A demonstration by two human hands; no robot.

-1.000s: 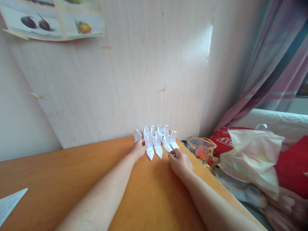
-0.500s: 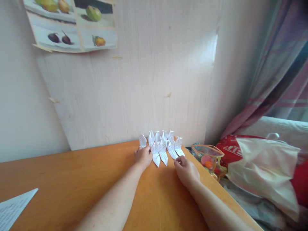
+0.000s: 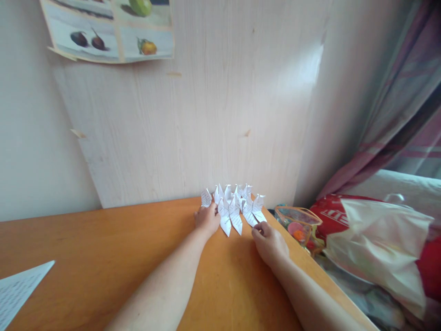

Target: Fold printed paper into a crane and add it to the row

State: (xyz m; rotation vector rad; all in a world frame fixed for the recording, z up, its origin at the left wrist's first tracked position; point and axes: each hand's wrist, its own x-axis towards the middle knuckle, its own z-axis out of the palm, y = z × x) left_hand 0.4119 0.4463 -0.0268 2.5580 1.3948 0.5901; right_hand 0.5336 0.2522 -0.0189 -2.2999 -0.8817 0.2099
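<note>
Several white folded-paper cranes [image 3: 235, 214] stand in close rows at the far corner of the table, with writing on their wings. My left hand [image 3: 207, 219] is closed at the left side of the group, its fingers around the lower part of the leftmost crane [image 3: 206, 198], whose base it hides. To the right, my right hand [image 3: 271, 243] has curled fingers at the front wing tips of the right-hand crane [image 3: 248, 214]. Thumb and forefinger meet at that paper edge; the exact contact is hard to see.
The orange-brown wooden table [image 3: 138, 257] meets a pale board [image 3: 193, 128] behind the cranes. A written sheet [image 3: 24, 292] lies at the left. Beyond the right edge are a clear orange-trimmed bag [image 3: 298, 225] and a white plastic bag [image 3: 375, 243]. Fruit pictures [image 3: 113, 32] hang above.
The view has tilted and shifted slightly, so the wall pictures sit higher. Both hands stay beside the same cranes, with little visible movement relative to them.
</note>
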